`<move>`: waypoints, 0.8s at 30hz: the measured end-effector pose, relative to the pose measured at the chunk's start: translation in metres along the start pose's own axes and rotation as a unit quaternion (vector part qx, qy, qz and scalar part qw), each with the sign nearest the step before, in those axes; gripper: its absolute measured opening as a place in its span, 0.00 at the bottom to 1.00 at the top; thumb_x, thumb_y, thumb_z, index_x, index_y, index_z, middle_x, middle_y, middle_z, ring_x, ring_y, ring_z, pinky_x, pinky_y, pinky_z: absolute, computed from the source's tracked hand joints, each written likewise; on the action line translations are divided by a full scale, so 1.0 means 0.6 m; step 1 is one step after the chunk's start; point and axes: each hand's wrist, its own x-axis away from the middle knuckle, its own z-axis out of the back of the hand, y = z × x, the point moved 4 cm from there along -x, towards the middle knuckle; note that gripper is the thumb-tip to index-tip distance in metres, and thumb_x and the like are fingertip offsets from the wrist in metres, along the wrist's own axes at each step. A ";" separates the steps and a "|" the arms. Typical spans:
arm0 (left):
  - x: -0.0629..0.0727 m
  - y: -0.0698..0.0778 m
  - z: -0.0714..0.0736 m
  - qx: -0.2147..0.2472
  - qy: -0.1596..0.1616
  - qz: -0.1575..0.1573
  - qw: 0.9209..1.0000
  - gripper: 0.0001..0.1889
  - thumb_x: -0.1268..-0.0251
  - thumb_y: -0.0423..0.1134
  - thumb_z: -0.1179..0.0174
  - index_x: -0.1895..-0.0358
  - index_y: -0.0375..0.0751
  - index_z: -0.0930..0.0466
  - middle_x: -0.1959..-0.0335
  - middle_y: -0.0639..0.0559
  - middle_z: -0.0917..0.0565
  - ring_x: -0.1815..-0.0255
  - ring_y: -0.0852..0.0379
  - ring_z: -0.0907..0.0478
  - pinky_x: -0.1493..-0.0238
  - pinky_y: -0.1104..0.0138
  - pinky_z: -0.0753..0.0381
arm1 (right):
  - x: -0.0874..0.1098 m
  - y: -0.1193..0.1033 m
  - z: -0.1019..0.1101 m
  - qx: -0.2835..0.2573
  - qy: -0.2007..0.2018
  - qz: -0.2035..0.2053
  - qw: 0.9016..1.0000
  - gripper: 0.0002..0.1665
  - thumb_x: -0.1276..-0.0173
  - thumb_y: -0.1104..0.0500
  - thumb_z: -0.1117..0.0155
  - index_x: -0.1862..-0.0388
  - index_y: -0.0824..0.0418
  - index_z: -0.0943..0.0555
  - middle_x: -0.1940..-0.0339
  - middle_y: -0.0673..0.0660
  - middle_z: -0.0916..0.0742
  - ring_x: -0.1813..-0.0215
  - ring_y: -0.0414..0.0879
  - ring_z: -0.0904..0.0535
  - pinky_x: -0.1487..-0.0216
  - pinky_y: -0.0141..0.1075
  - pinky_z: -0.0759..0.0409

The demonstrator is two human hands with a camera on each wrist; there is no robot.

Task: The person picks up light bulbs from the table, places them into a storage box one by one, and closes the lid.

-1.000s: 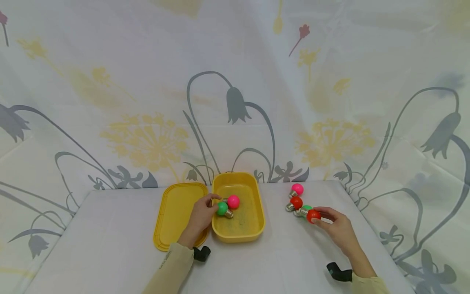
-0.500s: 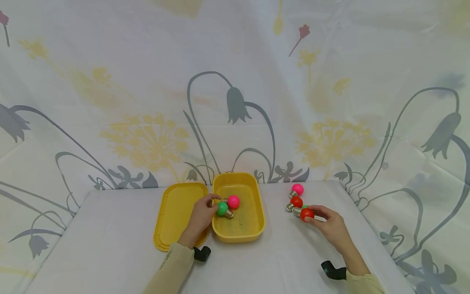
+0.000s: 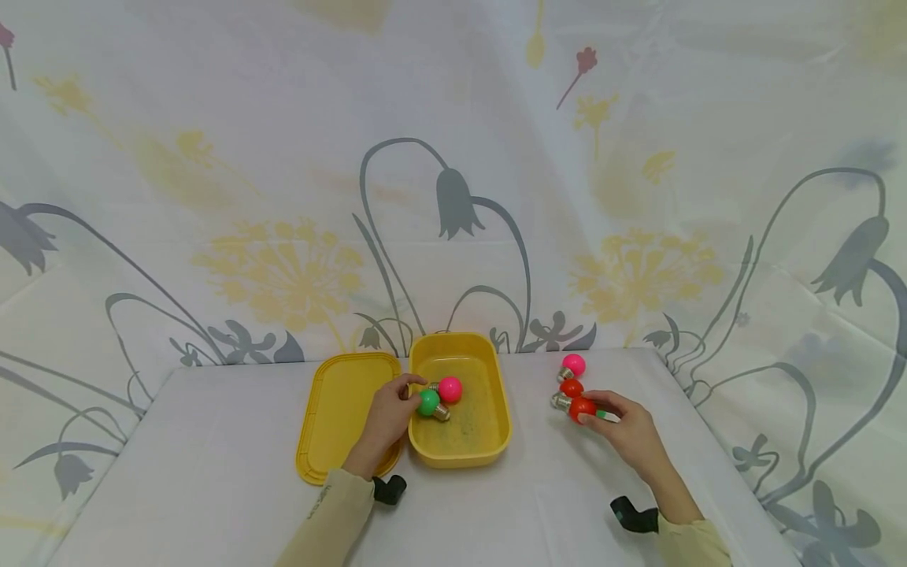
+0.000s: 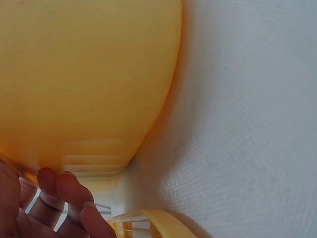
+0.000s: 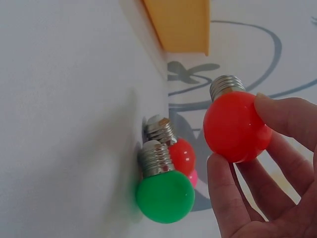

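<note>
My left hand (image 3: pixel 392 405) is at the left rim of a yellow plastic box (image 3: pixel 460 457), gripping it. Its curled fingers show beside the outer wall in the left wrist view. A green bulb (image 3: pixel 428 402) and a pink bulb (image 3: pixel 450 389) lie inside the box, the green one close to my fingertips. My right hand (image 3: pixel 633 433) pinches a red bulb (image 5: pixel 235 126) by its globe, metal screw base pointing away from the palm. Below it on the table are a green bulb (image 5: pixel 166 197), another red bulb (image 5: pixel 182 157) and a mostly hidden pink bulb (image 5: pixel 193 177).
A yellow lid (image 3: pixel 340 417) lies flat left of the box, partly under the left forearm. The white-covered table (image 3: pixel 524 504) meets a flower-printed backdrop (image 3: pixel 453 260) along its back edge. Black wrist mounts (image 3: pixel 634 516) stick out near the sleeves.
My right hand has moved left and slightly back with the red bulb, covering more of the green bulb in the head view. My left hand and the box have stayed put.
</note>
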 end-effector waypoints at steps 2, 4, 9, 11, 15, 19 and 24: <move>0.000 -0.001 0.000 -0.001 0.001 0.001 1.000 0.13 0.40 0.29 0.42 0.53 0.41 0.16 0.77 0.52 0.37 0.73 0.55 0.38 0.70 0.65 0.41 | -0.002 -0.003 -0.001 0.001 0.000 0.003 1.000 0.27 0.35 0.51 0.29 0.41 0.63 0.20 0.43 0.64 0.17 0.41 0.60 0.24 0.43 0.54 0.24; -0.001 -0.002 -0.001 -0.002 0.001 0.002 1.000 0.13 0.40 0.29 0.42 0.53 0.41 0.16 0.77 0.52 0.37 0.73 0.55 0.38 0.70 0.64 0.41 | -0.005 -0.006 -0.001 0.003 0.003 0.007 1.000 0.27 0.35 0.51 0.29 0.41 0.63 0.19 0.44 0.64 0.17 0.41 0.60 0.23 0.44 0.51 0.23; -0.002 -0.003 -0.001 -0.001 0.000 0.006 1.000 0.13 0.40 0.29 0.42 0.53 0.42 0.16 0.77 0.52 0.37 0.72 0.55 0.38 0.69 0.64 0.40 | -0.012 -0.015 -0.004 -0.004 0.001 0.016 1.000 0.27 0.37 0.51 0.27 0.41 0.61 0.19 0.45 0.63 0.16 0.42 0.57 0.22 0.48 0.38 0.22; -0.002 -0.003 -0.001 0.000 0.000 0.007 1.000 0.13 0.40 0.29 0.42 0.53 0.42 0.16 0.77 0.52 0.37 0.73 0.54 0.38 0.69 0.64 0.40 | -0.014 -0.020 -0.006 -0.013 -0.004 0.018 1.000 0.27 0.37 0.51 0.27 0.41 0.61 0.19 0.44 0.62 0.16 0.42 0.57 0.23 0.50 0.33 0.22; -0.004 -0.004 -0.003 -0.002 0.002 0.007 1.000 0.13 0.40 0.29 0.42 0.53 0.43 0.16 0.77 0.52 0.36 0.72 0.54 0.38 0.70 0.64 0.40 | -0.019 -0.031 -0.011 -0.026 -0.007 0.024 0.999 0.25 0.37 0.54 0.27 0.42 0.60 0.18 0.45 0.62 0.16 0.43 0.56 0.23 0.52 0.28 0.23; -0.005 -0.005 -0.004 0.000 0.006 0.002 1.000 0.13 0.41 0.30 0.42 0.53 0.42 0.16 0.77 0.52 0.37 0.73 0.54 0.38 0.70 0.65 0.40 | -0.025 -0.041 -0.017 -0.041 -0.005 0.037 0.998 0.23 0.38 0.56 0.26 0.44 0.61 0.17 0.46 0.62 0.16 0.45 0.57 0.23 0.52 0.29 0.22; -0.005 -0.007 -0.004 0.002 0.006 0.001 1.000 0.14 0.42 0.30 0.42 0.53 0.41 0.16 0.77 0.52 0.37 0.72 0.54 0.38 0.70 0.64 0.40 | -0.033 -0.051 -0.026 -0.044 -0.008 0.032 0.999 0.26 0.38 0.55 0.26 0.42 0.62 0.18 0.45 0.62 0.16 0.43 0.57 0.24 0.53 0.31 0.22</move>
